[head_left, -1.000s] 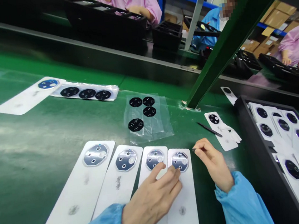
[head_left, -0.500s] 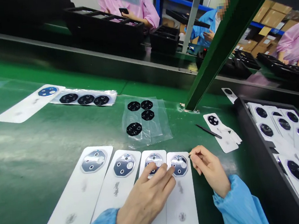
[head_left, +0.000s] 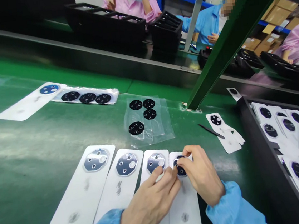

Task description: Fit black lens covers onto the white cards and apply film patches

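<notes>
Several white phone back panels lie in a row, among them a left one (head_left: 65, 204), a second one (head_left: 109, 199) and the rightmost (head_left: 183, 203). Each bears an octagonal camera plate with round holes near its top. My left hand (head_left: 151, 201) reaches over the third panel, fingers stretched, fingertips at the left edge of the rightmost panel's camera plate (head_left: 181, 171). At that plate's upper right, my right hand (head_left: 203, 174) has thumb and index finger pinched together; whatever is between them is hidden. The plate looks dark and is partly covered by the fingers.
Behind the row, a clear plastic sheet (head_left: 158, 130) carries several black octagonal pieces. Black tweezers (head_left: 211, 131) rest on another white panel (head_left: 231, 140). A black tray (head_left: 269, 170) of panels stands at the right. A green post (head_left: 220, 50) rises behind. Co-workers are across the bench.
My right hand has moved left, from beside the rightmost panel onto its camera plate. The left hand stays nearly in place. The plate looks darker than before.
</notes>
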`<action>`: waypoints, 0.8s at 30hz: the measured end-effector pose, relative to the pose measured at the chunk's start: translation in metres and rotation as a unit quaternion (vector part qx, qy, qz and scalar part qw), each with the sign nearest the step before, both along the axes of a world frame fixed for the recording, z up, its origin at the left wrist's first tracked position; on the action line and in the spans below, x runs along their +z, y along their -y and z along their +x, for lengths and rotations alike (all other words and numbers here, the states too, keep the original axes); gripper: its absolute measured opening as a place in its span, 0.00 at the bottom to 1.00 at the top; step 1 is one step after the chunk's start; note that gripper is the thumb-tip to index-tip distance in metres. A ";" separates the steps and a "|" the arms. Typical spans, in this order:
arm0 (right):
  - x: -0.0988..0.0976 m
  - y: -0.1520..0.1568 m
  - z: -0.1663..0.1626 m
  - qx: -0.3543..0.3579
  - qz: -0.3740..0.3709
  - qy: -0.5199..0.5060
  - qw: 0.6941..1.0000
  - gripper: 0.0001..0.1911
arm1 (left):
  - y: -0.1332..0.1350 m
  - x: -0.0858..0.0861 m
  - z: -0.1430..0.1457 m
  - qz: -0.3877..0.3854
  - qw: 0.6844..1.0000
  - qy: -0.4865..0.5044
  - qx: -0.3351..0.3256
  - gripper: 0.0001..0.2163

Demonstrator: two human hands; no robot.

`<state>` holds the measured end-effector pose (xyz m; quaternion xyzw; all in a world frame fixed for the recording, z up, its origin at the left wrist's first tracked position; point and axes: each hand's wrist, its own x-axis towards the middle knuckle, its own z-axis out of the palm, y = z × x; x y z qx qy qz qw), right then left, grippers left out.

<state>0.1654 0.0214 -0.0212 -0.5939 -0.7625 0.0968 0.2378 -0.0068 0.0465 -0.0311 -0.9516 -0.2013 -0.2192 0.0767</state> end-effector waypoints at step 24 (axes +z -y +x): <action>0.007 -0.003 -0.002 -0.014 0.089 0.066 0.994 0.14 | 0.001 0.000 -0.001 -0.004 1.000 -0.025 0.003 0.15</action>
